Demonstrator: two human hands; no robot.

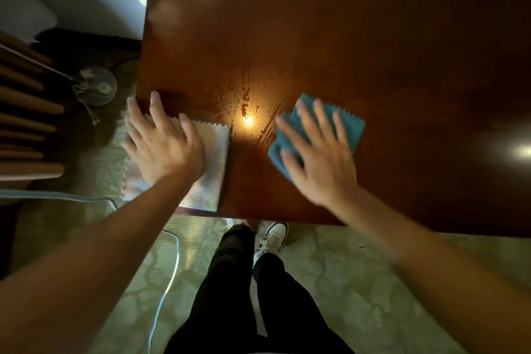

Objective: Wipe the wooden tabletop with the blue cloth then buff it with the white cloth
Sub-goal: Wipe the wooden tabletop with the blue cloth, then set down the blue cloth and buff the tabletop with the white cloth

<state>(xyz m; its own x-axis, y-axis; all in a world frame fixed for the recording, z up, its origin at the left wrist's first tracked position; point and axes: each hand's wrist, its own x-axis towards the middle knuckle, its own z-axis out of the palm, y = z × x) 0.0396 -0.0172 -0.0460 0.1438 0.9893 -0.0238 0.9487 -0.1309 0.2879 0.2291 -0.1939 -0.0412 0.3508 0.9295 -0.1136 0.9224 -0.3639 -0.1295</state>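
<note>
Left hand (163, 146) flat on white cloth (211, 164), right hand (319, 152) flat on blue cloth (350, 126), wooden tabletop (344, 37) beneath.

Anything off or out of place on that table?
Yes: the white cloth sits at the tabletop near-left corner and overhangs its left edge, pinned by the left hand. Streaky wet patches glint in the middle. The right hand presses flat on the blue cloth.
</note>
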